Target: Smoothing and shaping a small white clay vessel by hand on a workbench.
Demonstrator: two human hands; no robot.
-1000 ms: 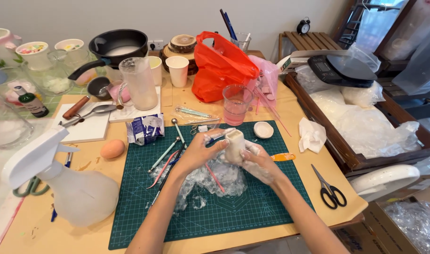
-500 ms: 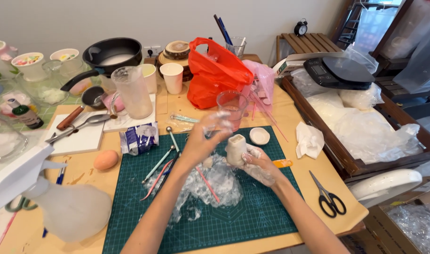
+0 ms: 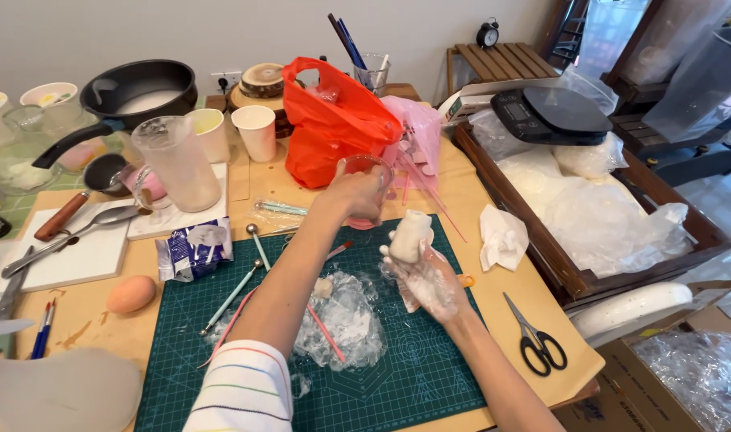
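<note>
Fingers point(image 3: 364, 192) round one pink cup point(image 3: 364, 186); one white lump point(image 3: 411, 236).

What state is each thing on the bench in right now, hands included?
Left hand: closed around the pink cup.
Pink cup: upright, gripped, contents unclear.
Right hand: palm up, holding the white lump.
White lump: upright in the fingers.
Scissors: closed, lying flat.
Egg: whole, on the table.
Orange bag: open at top.
Plastic wrap: crumpled on the cutting mat.
</note>
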